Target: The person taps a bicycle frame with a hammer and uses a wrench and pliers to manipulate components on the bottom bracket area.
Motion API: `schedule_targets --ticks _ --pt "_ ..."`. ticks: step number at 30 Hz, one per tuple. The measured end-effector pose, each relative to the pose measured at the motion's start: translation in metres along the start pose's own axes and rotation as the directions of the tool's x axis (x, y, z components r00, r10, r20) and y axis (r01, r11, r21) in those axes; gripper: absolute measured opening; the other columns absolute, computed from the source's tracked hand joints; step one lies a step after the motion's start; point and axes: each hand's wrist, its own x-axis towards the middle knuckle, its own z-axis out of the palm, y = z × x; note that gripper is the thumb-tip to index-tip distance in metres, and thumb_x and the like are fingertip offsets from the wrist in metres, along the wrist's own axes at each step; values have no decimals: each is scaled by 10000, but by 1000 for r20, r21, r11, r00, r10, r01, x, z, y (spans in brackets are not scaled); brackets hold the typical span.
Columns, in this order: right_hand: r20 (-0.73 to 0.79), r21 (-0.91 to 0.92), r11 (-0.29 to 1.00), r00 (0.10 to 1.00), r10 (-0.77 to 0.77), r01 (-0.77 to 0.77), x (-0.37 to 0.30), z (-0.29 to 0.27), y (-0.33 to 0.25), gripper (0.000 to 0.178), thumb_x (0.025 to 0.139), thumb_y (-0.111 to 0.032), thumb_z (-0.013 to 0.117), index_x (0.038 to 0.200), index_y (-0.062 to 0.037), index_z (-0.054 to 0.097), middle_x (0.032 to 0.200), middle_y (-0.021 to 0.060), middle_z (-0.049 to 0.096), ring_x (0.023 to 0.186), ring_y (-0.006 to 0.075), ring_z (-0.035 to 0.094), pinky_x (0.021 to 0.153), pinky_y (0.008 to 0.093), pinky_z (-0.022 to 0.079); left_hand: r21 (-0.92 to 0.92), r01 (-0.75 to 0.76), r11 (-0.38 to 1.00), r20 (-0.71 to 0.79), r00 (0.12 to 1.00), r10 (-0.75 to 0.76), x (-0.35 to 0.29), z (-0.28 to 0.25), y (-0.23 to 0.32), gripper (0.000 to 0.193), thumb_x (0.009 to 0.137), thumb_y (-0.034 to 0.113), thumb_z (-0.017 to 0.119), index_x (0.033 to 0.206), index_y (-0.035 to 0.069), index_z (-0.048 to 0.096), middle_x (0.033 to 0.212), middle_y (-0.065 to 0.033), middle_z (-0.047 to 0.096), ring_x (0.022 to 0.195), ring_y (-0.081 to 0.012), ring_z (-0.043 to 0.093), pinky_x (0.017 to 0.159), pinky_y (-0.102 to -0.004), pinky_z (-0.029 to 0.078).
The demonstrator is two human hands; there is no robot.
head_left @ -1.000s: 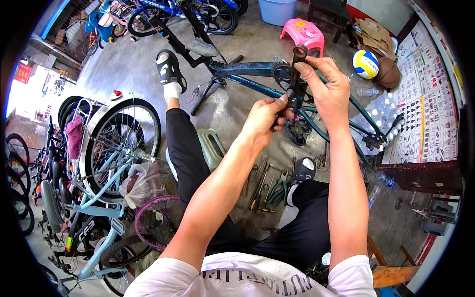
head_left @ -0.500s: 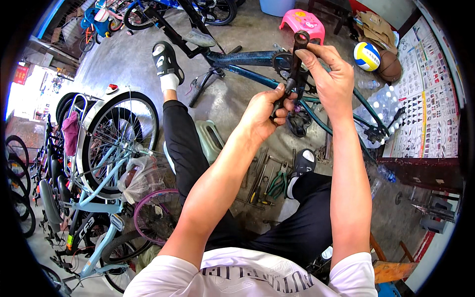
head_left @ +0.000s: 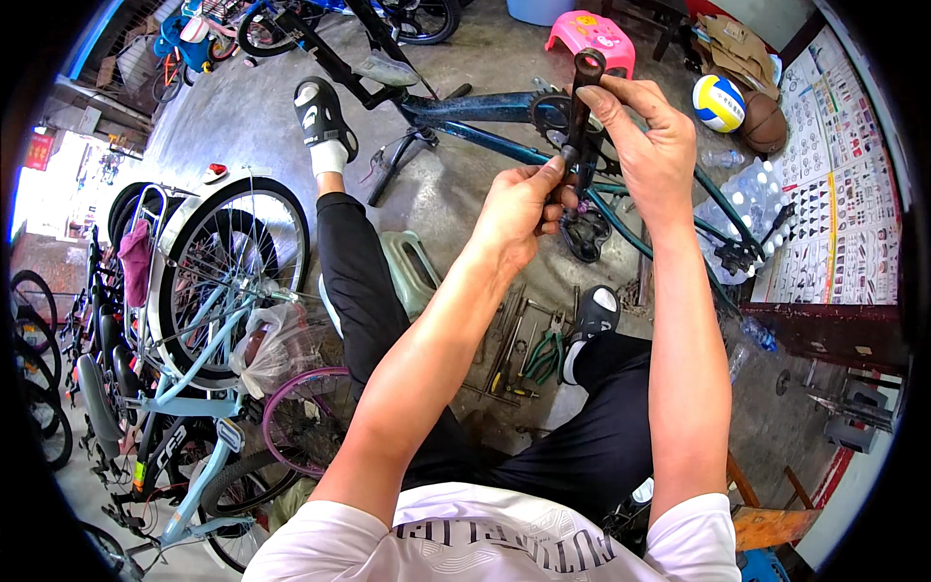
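The left hand (head_left: 524, 209) pinches the lower end of a dark metal arm (head_left: 579, 121) between thumb and curled fingers, and the right hand (head_left: 652, 145) pinches it near the top, just below its round eye. So each grip is pressed together on this one object. The arm is held up in front of the person, slightly tilted, and in the view it overlaps a dark blue bicycle frame (head_left: 475, 109); whether it touches the frame, I cannot tell. Compared with half a second ago, very little is different: the whole view has shifted slightly, and both hands keep nearly the same hold. I judge from this that the work is at a slow moment of handling, with no visible advance. Below, green-handled pliers (head_left: 547, 357) lie among other tools (head_left: 501, 372) on the floor (head_left: 233, 126), near the person's foot.
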Motion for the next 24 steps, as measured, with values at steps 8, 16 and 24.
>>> schedule_targets --ticks 8,16,24 --pt "3 31 1000 1000 -1 0 0 -1 2 174 896 -134 803 1051 -55 808 927 57 740 814 96 663 730 247 519 311 -138 940 -84 982 172 1 7 1 263 1015 267 656 949 12 661 726 -60 712 534 -74 486 502 -245 391" --pt "4 2 1000 1000 -13 13 0 -3 0 177 895 -139 805 1052 -57 809 936 60 745 829 91 670 739 249 527 720 -193 667 -113 915 386 -1 11 8 306 929 208 725 996 -90 707 738 -160 750 737 -211 754 713 -348 559" --pt "6 9 1000 1000 -24 24 -1 -4 2 184 896 -150 806 1054 -56 809 939 62 750 842 92 670 746 248 524 624 -229 747 -71 935 346 8 4 4 271 957 242 729 969 -25 683 691 -61 700 545 -81 548 511 -247 410"
